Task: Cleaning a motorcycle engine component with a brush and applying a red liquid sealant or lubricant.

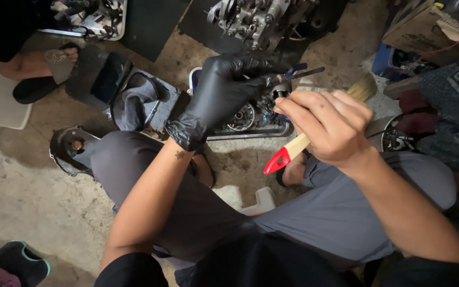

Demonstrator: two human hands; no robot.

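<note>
Fingers (304, 109) of our bare right hand (331, 127) were curled tight around a wooden paintbrush (314, 133), its red-tipped handle pointing toward seven o'clock and its bristles toward one o'clock. Our left hand (221, 93), in a black glove, was closed on a small metal part (281, 91) at nine o'clock from the bristles, just beside the right fingertips. Below both hands lay a tray (251, 133) of oily parts on the concrete floor (22, 180), with an engine (261, 21) at twelve o'clock.
</note>
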